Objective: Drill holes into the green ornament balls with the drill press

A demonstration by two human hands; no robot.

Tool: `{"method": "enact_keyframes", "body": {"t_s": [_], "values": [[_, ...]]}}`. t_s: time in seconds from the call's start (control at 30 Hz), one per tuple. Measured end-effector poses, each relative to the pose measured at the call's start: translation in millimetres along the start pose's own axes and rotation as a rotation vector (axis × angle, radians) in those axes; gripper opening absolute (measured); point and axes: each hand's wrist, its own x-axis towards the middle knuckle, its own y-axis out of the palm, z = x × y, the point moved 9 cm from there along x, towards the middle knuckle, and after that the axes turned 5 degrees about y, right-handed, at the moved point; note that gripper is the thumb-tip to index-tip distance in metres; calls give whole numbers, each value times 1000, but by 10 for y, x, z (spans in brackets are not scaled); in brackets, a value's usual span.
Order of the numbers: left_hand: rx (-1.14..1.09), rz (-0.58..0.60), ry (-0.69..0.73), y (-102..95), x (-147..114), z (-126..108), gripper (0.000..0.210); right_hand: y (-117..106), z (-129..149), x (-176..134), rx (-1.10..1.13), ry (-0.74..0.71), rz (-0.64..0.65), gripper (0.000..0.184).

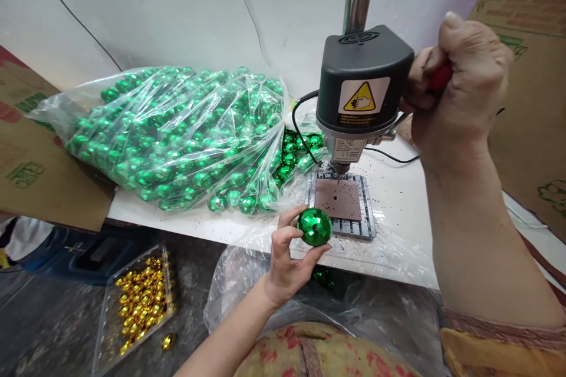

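Note:
Between the fingers and thumb of my left hand (pixel 289 256) is a shiny green faceted ball (pixel 315 226), with a dark hole on its upward face. I hold it just in front of the drill press base (pixel 366 212). My right hand (pixel 469 65) is wrapped round the red-ended feed handle (pixel 440 78) at the right side of the black drill press (pixel 365 79). Its chuck (pixel 340 167) points down over a brown board (pixel 338 199) that has a small hole in it. Dark shavings lie scattered about the base.
A large clear bag of green balls (pixel 177 135) covers the table's left part. Below left, a clear tray (pixel 102 330) holds gold balls, with one gold ball (pixel 168 341) outside it. Cardboard boxes (pixel 526 106) stand at both sides. Plastic sheeting (pixel 239 283) hangs off the table's front edge.

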Motion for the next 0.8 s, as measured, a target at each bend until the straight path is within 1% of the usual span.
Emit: {"method": "enact_keyframes", "body": {"t_s": [0.1,0.2,0.4,0.63,0.8], "values": [[3,-21,57,-12,23,-55,46,4,14,-23,7,-28,-4,37],[-9,-24,85,-9,37,-88,47,2,4,-29,-6,-18,-9,34],[-8,-5,110,-10,44,-119,50,3,10,-16,-15,-27,-2,35],[-6,29,75,-5,26,-70,49,-5,-3,-10,-4,-49,-2,33],[15,53,77,5,24,-68,45,-15,-1,-15,0,-49,4,34]]}}
